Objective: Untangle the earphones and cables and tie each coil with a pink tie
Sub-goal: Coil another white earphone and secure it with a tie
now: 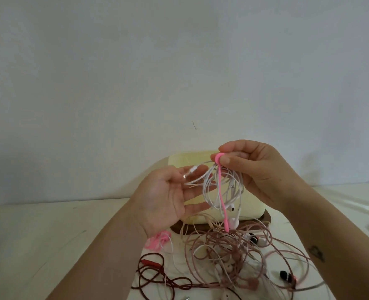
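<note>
In the head view, I am pinching my right hand (259, 176) fingers (229, 162) on the pink tie (224, 215) looped over the white earphone coil (209, 191), so the coil is hanging above the worktop (49, 234). My left hand (166, 198) is lying released beside it, probably to catch the tie's tail.

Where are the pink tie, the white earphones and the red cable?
pink tie (221, 197): head view, middle of its hanging strap.
white earphones (231, 207): head view, an earbud in the held coil.
red cable (149, 262): head view, its inline remote on the table.
</note>
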`<state>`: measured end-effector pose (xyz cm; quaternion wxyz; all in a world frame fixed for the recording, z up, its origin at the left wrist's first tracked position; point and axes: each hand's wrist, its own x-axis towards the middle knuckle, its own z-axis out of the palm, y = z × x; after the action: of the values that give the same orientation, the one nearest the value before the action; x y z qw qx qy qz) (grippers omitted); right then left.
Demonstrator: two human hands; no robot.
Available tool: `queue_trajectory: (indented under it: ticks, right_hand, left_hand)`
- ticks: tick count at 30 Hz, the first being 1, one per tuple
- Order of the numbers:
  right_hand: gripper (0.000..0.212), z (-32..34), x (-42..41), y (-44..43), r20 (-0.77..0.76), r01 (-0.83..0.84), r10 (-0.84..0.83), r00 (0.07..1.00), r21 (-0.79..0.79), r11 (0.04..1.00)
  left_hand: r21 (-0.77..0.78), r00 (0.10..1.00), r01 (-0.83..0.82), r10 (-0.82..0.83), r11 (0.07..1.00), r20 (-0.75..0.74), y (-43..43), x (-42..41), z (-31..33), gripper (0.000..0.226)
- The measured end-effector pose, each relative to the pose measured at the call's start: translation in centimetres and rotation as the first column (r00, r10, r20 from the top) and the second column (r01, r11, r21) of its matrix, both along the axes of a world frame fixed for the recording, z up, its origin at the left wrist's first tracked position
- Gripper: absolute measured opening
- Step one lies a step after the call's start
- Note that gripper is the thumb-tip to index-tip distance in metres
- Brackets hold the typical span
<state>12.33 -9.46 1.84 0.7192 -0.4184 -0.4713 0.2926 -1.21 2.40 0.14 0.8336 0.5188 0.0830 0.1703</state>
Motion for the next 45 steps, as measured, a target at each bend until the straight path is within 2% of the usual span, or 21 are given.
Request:
queue_trajectory:
  ticks: [2,5,7,10,14,15,18,19,26,32,37,39,43,45]
  right_hand:
    - [0.013,-0.1,-0.1,0.1,0.011,-0.010,0.010,1.000,-0.007,1.000]
    - [0.016,-0.2,-0.6,0.2,0.034,-0.030,0.030,0.999,-0.008,1.000]
    - [0.018,-0.2,-0.6,0.3,0.038,-0.032,0.033,0.999,-0.010,0.999]
    - [0.014,-0.3,-0.6,0.4,0.044,-0.036,0.036,0.998,-0.021,0.999]
    - [0.016,-0.6,-1.2,0.6,0.115,-0.032,0.040,0.993,-0.065,0.997]
    - [0.019,-0.7,-1.4,0.5,0.154,-0.026,0.039,0.987,-0.085,0.996]
    - [0.020,-0.9,-1.7,0.5,0.251,-0.006,0.040,0.967,-0.135,0.991]
    - [0.019,-0.9,-1.7,0.5,0.266,-0.008,0.044,0.963,-0.134,0.991]
    - [0.015,-1.1,-1.2,0.6,0.257,-0.030,0.053,0.965,-0.094,0.995]
    - [0.013,-1.0,-0.9,0.7,0.261,-0.010,0.035,0.965,-0.097,0.995]
    - [0.032,-1.4,-0.4,1.2,0.096,-0.098,0.097,0.991,0.010,0.995]
    - [0.036,-1.5,-0.4,1.4,0.051,-0.100,0.099,0.994,0.032,0.994]
    - [0.021,-1.2,-0.9,1.4,-0.071,-0.078,0.082,0.994,0.057,0.995]
    - [0.015,-1.0,-1.4,1.4,-0.178,-0.096,0.108,0.978,0.072,0.993]
  left_hand:
    - [0.094,0.998,-0.043,0.047,0.995,-0.044,0.5,-0.1,0.1,0.031]
    - [0.351,0.988,-0.106,0.137,0.931,-0.066,1.0,-0.1,-0.2,0.041]
    - [0.418,0.994,-0.032,0.071,0.908,-0.078,1.1,-0.4,-0.3,0.054]
    - [0.472,0.984,0.170,-0.125,0.865,-0.127,0.9,-0.7,-0.4,0.054]
    - [0.367,0.963,0.270,-0.240,0.890,-0.126,0.7,-0.4,-1.4,0.064]
    - [0.339,0.954,0.301,-0.276,0.892,-0.120,0.4,-0.4,-1.4,0.058]
    - [0.359,0.928,0.373,-0.340,0.855,-0.154,-0.5,-0.4,-1.6,0.020]
    - [0.362,0.925,0.378,-0.336,0.852,-0.176,-0.7,-0.2,-1.8,0.015]
    - [0.344,0.941,0.322,-0.256,0.882,-0.223,-1.2,0.0,-1.8,0.018]
    - [0.428,0.957,0.260,-0.174,0.866,-0.230,-0.5,-0.3,-1.8,0.020]
    - [0.350,0.976,0.190,-0.137,0.917,-0.171,0.9,-0.4,-1.5,0.022]
    - [0.312,0.976,0.206,-0.173,0.927,-0.130,1.2,-0.4,-1.4,0.020]
    - [0.183,0.965,0.262,-0.257,0.948,-0.048,1.6,-0.5,-1.5,0.022]
    - [0.096,0.973,0.230,-0.231,0.968,-0.003,1.4,-0.3,-1.3,0.025]
